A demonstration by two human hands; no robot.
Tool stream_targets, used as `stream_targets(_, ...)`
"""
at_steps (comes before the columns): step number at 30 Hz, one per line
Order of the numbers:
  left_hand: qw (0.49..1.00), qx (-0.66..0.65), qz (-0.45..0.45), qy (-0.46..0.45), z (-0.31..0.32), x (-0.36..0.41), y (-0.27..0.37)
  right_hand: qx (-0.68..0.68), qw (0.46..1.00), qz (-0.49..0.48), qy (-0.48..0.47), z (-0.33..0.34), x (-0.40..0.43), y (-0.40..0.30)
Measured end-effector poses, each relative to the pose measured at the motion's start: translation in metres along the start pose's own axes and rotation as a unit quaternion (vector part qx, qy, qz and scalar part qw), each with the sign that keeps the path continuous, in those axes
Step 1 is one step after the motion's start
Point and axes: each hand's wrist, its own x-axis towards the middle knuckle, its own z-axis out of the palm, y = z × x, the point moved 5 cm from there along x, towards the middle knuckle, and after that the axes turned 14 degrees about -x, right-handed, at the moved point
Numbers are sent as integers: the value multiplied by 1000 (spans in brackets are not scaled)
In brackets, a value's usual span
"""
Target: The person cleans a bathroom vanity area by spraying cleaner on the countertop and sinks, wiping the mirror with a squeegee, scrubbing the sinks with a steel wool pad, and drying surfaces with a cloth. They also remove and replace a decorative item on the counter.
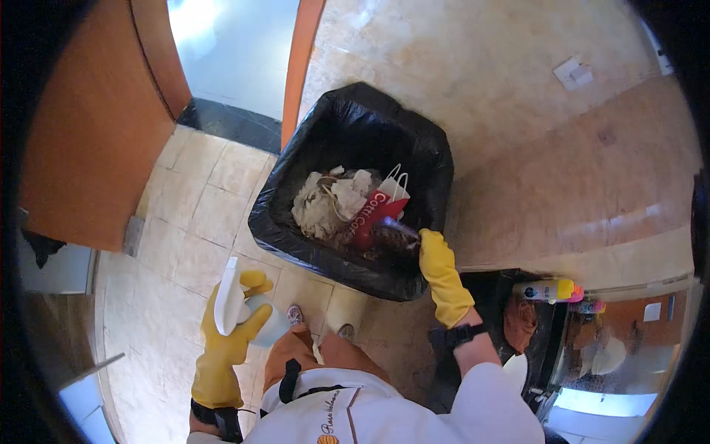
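Note:
My left hand point(238, 327), in a yellow rubber glove, is wrapped around a spray bottle point(262, 324) with a white trigger head point(226, 299). A large bin point(280, 236) lined with a black plastic bag stands in front of me. My right hand point(441, 272), gloved the same way, is over the bin's near right rim. It grips a slim, shiny object point(400, 227) that reaches in over the rubbish; blur hides what it is. Inside lie crumpled white tissues point(321, 208) and a red and white paper bag point(373, 215) with cord handles, which bears writing.
A beige stone-look wall point(499, 111) rises behind and right of the bin. To the right, a dark counter point(482, 294) holds spray cans point(546, 289) and a brown cloth point(520, 322) beside a mirror point(615, 355). An orange-brown door panel point(94, 139) is at left, above the tiled floor point(216, 208).

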Motion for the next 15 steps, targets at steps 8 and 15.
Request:
stream_targets(8, 999, 19, -31, -19, 4, 0, -10, 440, 815, 358, -117, 10, -39, 17)
stream_targets(15, 994, 36, -40, -92, 37, -2, -1, 608, 713, 322, -134, -29, -64, 15)
